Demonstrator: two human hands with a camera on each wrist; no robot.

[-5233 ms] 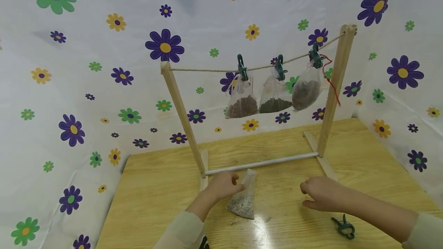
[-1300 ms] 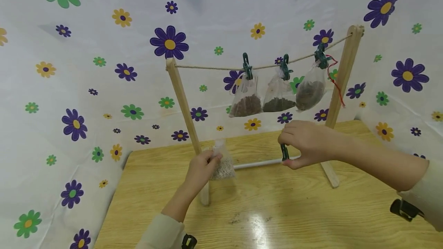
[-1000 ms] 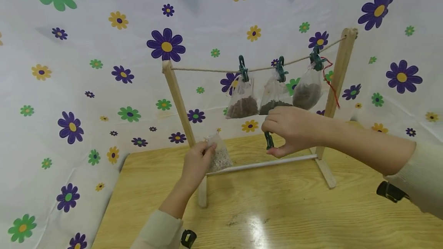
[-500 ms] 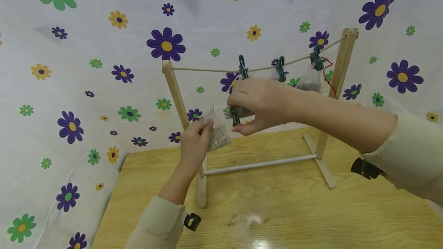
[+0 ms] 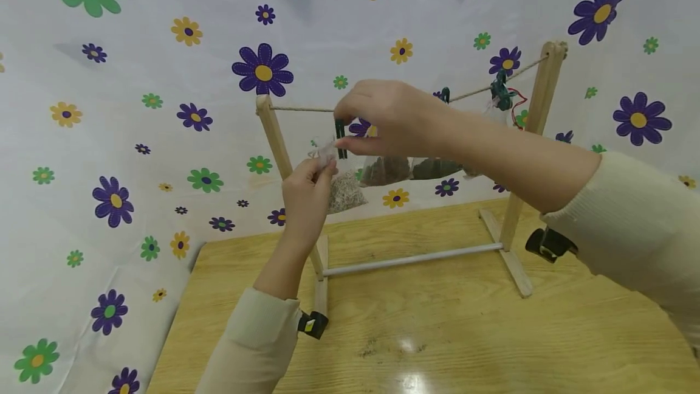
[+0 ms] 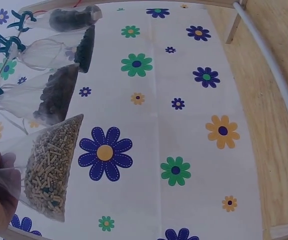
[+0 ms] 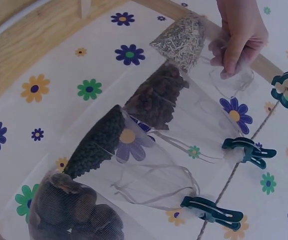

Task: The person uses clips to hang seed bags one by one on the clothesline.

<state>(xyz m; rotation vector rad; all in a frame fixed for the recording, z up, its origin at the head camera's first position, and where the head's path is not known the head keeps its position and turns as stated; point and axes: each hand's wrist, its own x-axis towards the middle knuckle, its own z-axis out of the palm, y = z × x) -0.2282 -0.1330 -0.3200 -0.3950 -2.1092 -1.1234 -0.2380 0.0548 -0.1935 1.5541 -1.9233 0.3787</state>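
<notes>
Pinching the gathered neck of a small clear bag of pale pellets (image 5: 344,190), the left hand (image 5: 307,190) has a narrow grip, thumb against fingertips, and holds the bag up just below the twine line (image 5: 301,108). The bag sits near the line's left end, close to the left wooden post (image 5: 276,141). It hangs with its long axis running down from the pinch, its neck uppermost and its filled bottom lowest. In the left wrist view the bag's contents read as short tan sticks packed into the corner of thin film (image 6: 51,170).

Just right of that, the right hand (image 5: 391,117) holds a dark green clip (image 5: 341,137) in a tight fingertip grip, upright, just below the line and immediately beside the bag's neck. The clip lies right of and slightly above the pinched film; whether they touch cannot be told. The right hand is the nearer one to the line.

Further right along the line hang three more clear bags with dark fillings (image 7: 153,97), each held by its own green clip (image 7: 246,149). The rack's feet stand on the wooden counter (image 5: 437,333).
</notes>
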